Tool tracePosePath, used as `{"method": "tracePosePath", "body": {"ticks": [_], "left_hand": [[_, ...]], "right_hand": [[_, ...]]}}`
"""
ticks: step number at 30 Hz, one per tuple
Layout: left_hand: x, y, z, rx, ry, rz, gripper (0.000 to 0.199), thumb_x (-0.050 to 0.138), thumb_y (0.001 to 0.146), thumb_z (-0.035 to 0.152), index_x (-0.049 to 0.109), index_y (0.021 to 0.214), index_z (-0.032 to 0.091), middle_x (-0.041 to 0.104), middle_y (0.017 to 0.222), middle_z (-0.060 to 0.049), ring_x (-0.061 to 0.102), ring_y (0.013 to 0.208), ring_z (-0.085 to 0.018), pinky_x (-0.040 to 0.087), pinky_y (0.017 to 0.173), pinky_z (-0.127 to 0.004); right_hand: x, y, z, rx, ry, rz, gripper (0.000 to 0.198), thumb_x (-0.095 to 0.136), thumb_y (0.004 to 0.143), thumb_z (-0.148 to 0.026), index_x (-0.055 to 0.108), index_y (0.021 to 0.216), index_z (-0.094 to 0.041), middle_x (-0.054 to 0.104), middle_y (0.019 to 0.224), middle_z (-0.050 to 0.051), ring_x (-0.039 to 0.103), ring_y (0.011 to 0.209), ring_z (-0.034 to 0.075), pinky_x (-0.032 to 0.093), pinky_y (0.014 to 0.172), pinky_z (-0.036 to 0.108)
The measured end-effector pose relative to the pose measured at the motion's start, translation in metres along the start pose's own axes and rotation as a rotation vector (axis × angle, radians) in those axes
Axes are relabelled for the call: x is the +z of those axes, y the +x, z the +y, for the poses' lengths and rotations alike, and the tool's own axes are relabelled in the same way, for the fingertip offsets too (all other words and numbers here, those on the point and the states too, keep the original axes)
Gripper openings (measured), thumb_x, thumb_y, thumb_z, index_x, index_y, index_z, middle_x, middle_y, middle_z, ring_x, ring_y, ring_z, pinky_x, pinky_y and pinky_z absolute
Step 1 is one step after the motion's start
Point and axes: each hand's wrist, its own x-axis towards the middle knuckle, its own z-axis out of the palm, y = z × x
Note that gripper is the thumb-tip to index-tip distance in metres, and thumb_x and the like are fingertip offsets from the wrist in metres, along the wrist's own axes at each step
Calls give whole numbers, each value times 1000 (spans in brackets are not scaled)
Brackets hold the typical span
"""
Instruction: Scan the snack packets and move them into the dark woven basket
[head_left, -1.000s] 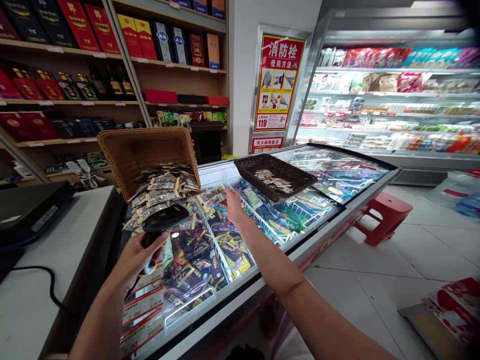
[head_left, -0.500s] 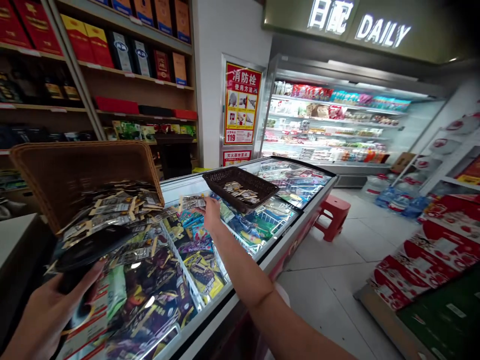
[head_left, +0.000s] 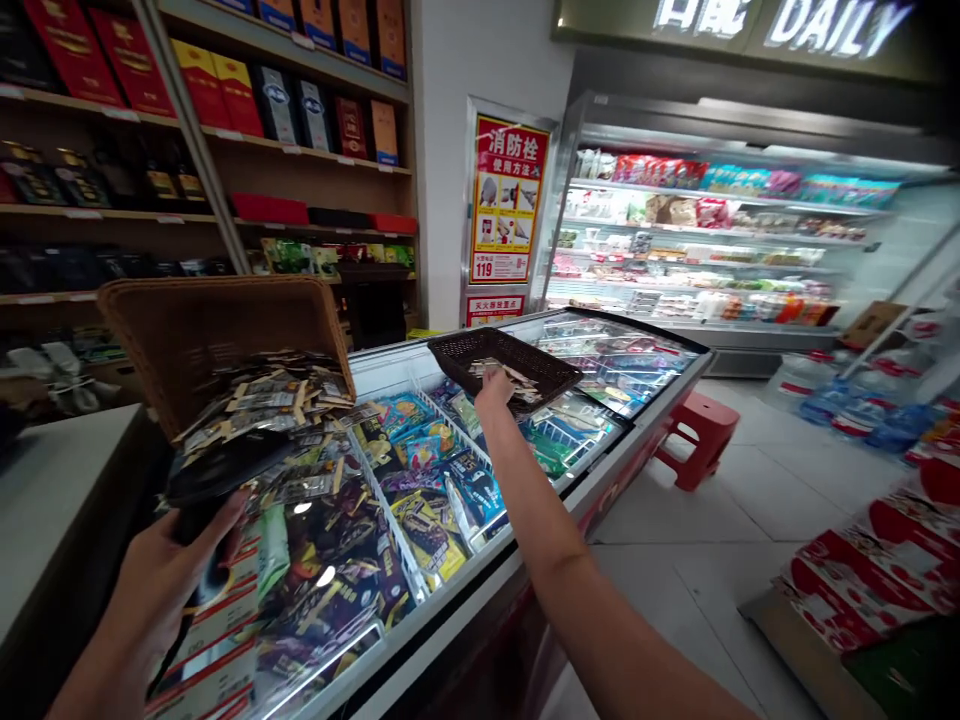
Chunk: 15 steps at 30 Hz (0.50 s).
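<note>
My right hand point(head_left: 495, 388) reaches into the dark brown woven basket point(head_left: 551, 378), its fingers drawn together among small flat packets point(head_left: 525, 386). Whether a packet is between those fingers is hidden. In my left hand point(head_left: 161, 570) is a black object point(head_left: 225, 468) with a broad rounded head and a grip, its exact kind unclear. Just behind it, a tan wicker basket point(head_left: 225, 300) lies tipped towards me, and many clear-and-beige packets point(head_left: 277, 400) spill from it onto the freezer's glass top point(head_left: 330, 590).
Wrapped ices point(head_left: 427, 530) show inside the chest freezer. A red stool point(head_left: 697, 435) stands on its right side. Stacked red cartons point(head_left: 862, 570) are at the right, with water bottles point(head_left: 855, 400) farther back. A pale counter point(head_left: 67, 500) borders the left.
My right hand has moved from beside the dark basket, where it held up a packet, to inside that basket. My left hand keeps its hold. The view has swung slightly left.
</note>
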Motion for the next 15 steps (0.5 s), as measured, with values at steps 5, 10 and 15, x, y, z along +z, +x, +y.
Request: {"method": "tracePosePath", "body": {"ticks": [5,10,15], "left_hand": [[-1,-13,18,7,-167,140,63,101,45,60,69,81,18,61,60,5,50,51,-12,37,45,-24],[-5,-15,24,-5,-270,251,71,103,41,59,68,85,16,63,67,5,54,53,-10,41,49,-24],[-6,-16,23,4,-271,230,66,102,46,60,66,80,16,63,69,4,53,53,-9,40,48,-25]], "right_hand": [[4,-62,65,118,-90,-319,19,58,75,-10,46,69,-24,53,62,-5,59,63,11,57,65,21],[18,-146,133,340,-427,-757,18,68,77,-10,57,67,-20,58,58,-4,58,57,11,52,58,20],[44,-199,175,395,-645,-829,31,84,81,-27,58,64,-20,55,54,-4,52,51,13,42,47,22]]}}
